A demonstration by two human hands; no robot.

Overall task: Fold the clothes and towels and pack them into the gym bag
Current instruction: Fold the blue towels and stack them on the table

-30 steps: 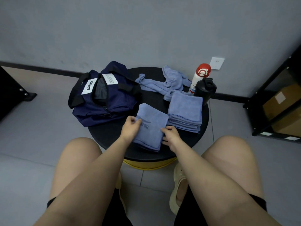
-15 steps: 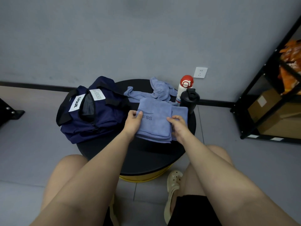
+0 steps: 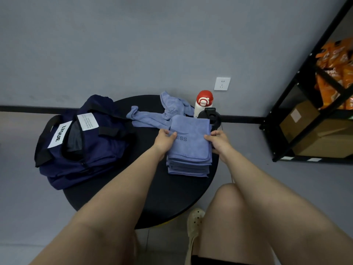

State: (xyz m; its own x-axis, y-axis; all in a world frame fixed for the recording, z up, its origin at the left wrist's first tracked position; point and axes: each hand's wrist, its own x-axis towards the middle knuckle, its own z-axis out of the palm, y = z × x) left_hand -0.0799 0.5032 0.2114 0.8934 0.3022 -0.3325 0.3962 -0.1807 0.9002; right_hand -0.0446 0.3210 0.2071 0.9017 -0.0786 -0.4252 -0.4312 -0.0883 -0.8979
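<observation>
On the round counter (image 3: 114,192), both hands (image 3: 192,139) gripped the top folded towel (image 3: 191,144), squaring it onto the stack (image 3: 188,168) near the right edge.

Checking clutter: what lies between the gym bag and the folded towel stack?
In the head view, bare black tabletop, crossed by the left forearm.

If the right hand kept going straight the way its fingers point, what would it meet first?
The right hand points left across the top folded towel, so it would likely meet the left hand first, at the towel's opposite edge; depth is hard to judge.
</observation>
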